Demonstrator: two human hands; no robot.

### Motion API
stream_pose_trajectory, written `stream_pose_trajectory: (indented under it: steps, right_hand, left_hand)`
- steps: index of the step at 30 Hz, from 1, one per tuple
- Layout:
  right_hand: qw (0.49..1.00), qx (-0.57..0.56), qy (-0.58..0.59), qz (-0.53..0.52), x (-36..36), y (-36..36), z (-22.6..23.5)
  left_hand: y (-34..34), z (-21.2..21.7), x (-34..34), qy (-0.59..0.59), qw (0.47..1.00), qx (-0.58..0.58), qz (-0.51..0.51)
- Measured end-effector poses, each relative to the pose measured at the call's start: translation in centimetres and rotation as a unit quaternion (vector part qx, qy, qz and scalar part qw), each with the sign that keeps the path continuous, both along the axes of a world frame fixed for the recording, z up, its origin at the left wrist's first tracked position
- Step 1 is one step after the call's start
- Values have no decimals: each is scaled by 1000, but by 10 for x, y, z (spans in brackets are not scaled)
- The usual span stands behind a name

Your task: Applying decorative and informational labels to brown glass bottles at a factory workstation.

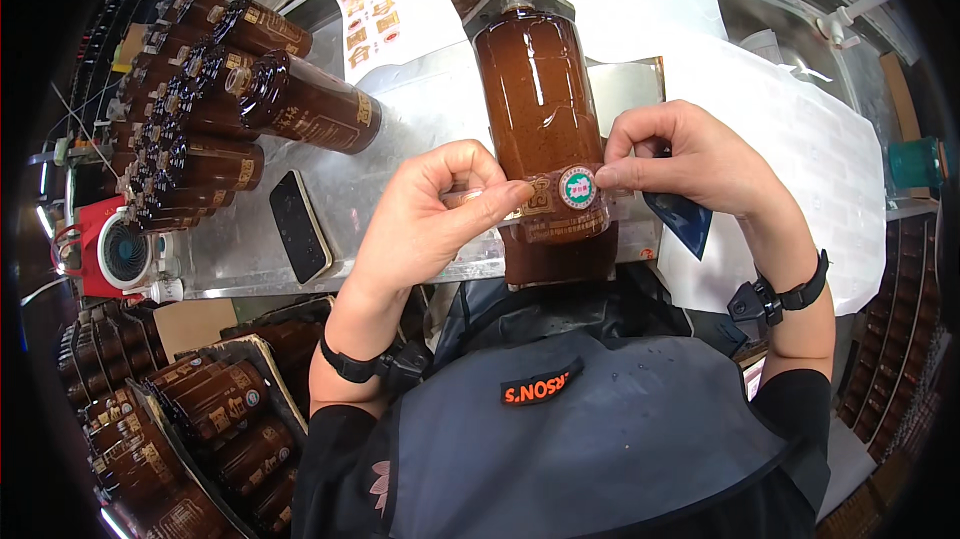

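A large clear bottle of brown liquid (535, 79) lies on its side in front of me, its neck pointing away. Across its near end runs a clear label (540, 204) with gold print and a round green and white emblem. My left hand (425, 204) pinches the label's left end between thumb and finger. At the right end, beside the emblem, my right hand (690, 159) pinches too. Below that palm shows a dark blue triangular scraper (682, 224); whether the curled fingers hold it, I cannot tell. The label's contact with the bottle is partly hidden.
Several filled brown bottles (310, 104) stand grouped at the left. A phone (300, 227) lies near the table's front edge, with a small red fan (125, 251) further left. Printed sticker sheets (385, 9) and white paper (790, 159) cover parts of the table. Crated bottles (215, 409) sit lower left.
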State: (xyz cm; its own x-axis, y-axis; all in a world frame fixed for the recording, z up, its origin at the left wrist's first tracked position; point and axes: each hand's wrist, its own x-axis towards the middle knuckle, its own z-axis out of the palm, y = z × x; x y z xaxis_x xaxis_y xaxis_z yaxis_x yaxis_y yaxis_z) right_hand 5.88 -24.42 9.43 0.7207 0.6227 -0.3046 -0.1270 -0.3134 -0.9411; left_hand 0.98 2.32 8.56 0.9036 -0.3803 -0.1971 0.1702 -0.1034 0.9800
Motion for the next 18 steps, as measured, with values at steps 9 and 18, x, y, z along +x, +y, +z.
stream_pose_trajectory:
  steps: [9, 18]
  right_hand:
    - [999, 20, 28, -2, 0, 1, -3]
    - [1000, 11, 19, -1, -1, 1, -5]
  left_hand:
    - [0, -5, 1, 5, 1000, -20, 4]
    - [3, -9, 2, 10, 1000, -30, -2]
